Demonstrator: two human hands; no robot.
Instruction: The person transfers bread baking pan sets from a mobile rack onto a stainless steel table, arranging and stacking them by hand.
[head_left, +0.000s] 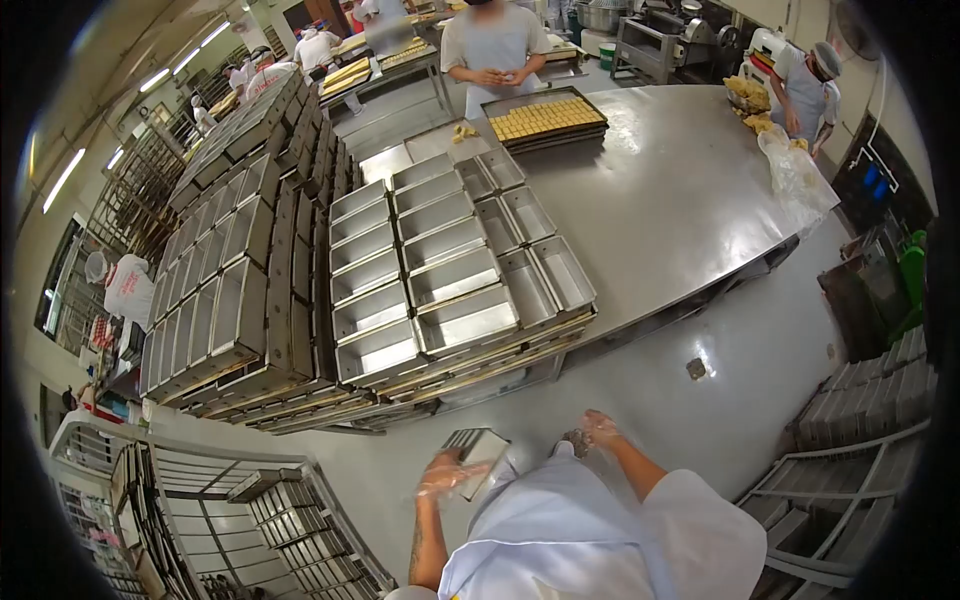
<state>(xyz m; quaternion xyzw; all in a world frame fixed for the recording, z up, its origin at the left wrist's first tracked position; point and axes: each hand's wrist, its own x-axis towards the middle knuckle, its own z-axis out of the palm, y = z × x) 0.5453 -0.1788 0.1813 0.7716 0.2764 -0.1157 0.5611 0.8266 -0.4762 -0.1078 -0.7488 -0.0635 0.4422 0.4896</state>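
My left hand point(449, 474), in a clear plastic glove, is wrapped round a small metal loaf tin point(484, 448) at my apron's left side. My right hand point(598, 428), also in a clear glove, is held out in front of the apron on the right; its fingers are too small and blurred to tell whether they hold anything. Ahead of both hands, stacks of empty metal loaf pans point(455, 260) stand at the near left part of the steel table point(680, 180).
Taller pan stacks point(225, 260) rise on the left. A tray of small yellow pieces point(545, 116) lies at the table's far side, near a person in an apron point(495, 50). Another person point(805, 90) works at the right end. Metal racks point(230, 480) flank me below.
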